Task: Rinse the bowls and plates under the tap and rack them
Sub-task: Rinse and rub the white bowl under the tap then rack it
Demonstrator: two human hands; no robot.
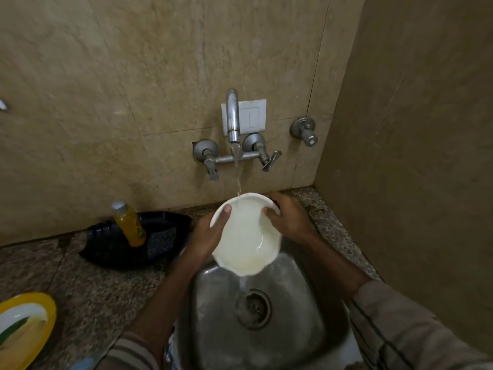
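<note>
White and round, the bowl (245, 233) is held above the far edge of the steel sink (298, 303), directly under the tap (232, 116). A thin stream of water (238, 182) falls from the spout onto the far rim of the bowl. The bowl is tilted toward the person, and water runs off its near rim and drops into the sink just beside the drain (253, 308).

The left hand (210, 233) grips the left side of the bowl: its thumb lies over the rim on the inside, and the other fingers are hidden under the bowl. The right hand (286, 220) holds the right side, with its fingers curled over the rim. Both forearms reach across the sink, and each one ends in a striped sleeve.

To the left of the sink, on the speckled stone counter (80, 289), lies a black tray (112, 252) against the wall. A yellow bottle (129, 224) leans in it, beside a dark scrub pad. Further left of the sink, near the front edge of the counter, a yellow plate (24, 329) shows only in part.

Behind the sink, on the beige tiled wall, a white switch plate (253, 117) sits behind the spout, and a separate metal valve (304, 130) is to its right.
</note>
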